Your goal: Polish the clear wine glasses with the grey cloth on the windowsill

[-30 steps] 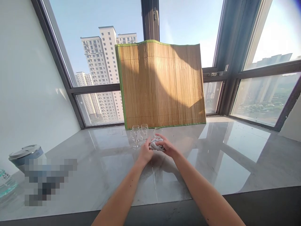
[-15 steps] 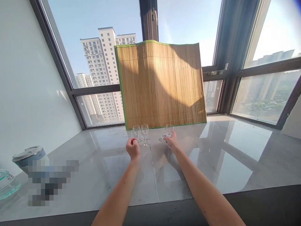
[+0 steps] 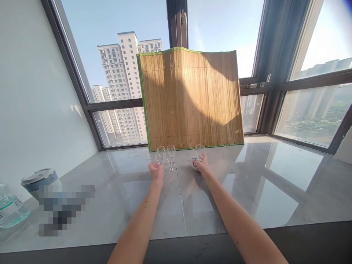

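Clear stemmed glasses [image 3: 171,149] stand close together at the counter's back, overlapping so that they are hard to tell apart. My left hand [image 3: 156,172] is at the near left one, a stemmed glass [image 3: 160,157], fingers curled at its lower part; the exact contact is partly hidden. Apart from the group, to the right, stands another stemmed glass [image 3: 200,149]. My right hand [image 3: 202,165] is just in front of it, closed on a small crumpled white cloth-like piece [image 3: 194,162] with dark marks. Its fingers cover that glass's lower part.
A bamboo mat [image 3: 189,99] with green edging leans on the window behind the glasses. To the left on the grey counter [image 3: 115,216] are a lidded cup [image 3: 41,181], a clear bottle [image 3: 12,209] and a blurred-out thing. The counter's front edge runs below my forearms.
The view has shifted slightly, moving the scene to the right. My left fingers look less tightly balled beside the glasses. My right hand stays at the separate glass with the white piece.
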`<state>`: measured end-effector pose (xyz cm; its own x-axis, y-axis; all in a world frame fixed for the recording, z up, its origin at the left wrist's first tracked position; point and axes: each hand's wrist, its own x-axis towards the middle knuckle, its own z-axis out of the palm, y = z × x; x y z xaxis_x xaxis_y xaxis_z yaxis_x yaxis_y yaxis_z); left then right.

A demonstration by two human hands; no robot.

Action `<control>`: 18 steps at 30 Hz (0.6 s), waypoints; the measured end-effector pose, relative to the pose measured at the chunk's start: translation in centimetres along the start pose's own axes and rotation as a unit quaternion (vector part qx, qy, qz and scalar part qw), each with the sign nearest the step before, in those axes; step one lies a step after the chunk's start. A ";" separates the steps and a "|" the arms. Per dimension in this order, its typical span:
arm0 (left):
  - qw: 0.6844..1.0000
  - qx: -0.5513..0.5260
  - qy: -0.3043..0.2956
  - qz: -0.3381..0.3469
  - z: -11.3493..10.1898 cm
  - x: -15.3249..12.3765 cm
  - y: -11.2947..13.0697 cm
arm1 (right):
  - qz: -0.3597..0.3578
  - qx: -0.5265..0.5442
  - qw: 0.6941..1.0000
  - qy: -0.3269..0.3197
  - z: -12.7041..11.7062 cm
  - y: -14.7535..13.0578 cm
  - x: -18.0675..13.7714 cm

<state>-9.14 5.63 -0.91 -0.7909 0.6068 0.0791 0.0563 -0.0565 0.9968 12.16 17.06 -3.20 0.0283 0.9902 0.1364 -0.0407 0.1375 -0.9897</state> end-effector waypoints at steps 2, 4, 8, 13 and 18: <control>1.000 0.004 -0.020 -0.012 -0.1 0.2 -0.1 | 0.001 -0.007 1.000 0.005 0.0 -0.1 0.0; 0.999 0.017 -0.034 -0.009 -0.2 0.2 -0.2 | 0.012 -0.021 1.000 0.009 0.0 -0.4 -0.1; 0.997 0.055 -0.045 -0.004 -0.2 0.0 -0.2 | 0.055 -0.074 0.994 0.058 0.1 -1.1 -0.7; 0.992 0.079 0.038 0.093 -0.1 -0.5 0.4 | 0.068 -0.110 0.989 0.076 0.3 -1.3 -1.2; 0.976 0.084 0.044 0.194 0.1 -1.8 1.4 | 0.074 -0.105 0.989 0.069 0.3 -1.1 -1.0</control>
<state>-7.57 4.51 0.35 -0.7385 0.4953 0.4574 0.4552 -0.1341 0.8802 11.92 15.89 -2.23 0.1752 0.9845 -0.0044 0.1534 -0.0317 -0.9877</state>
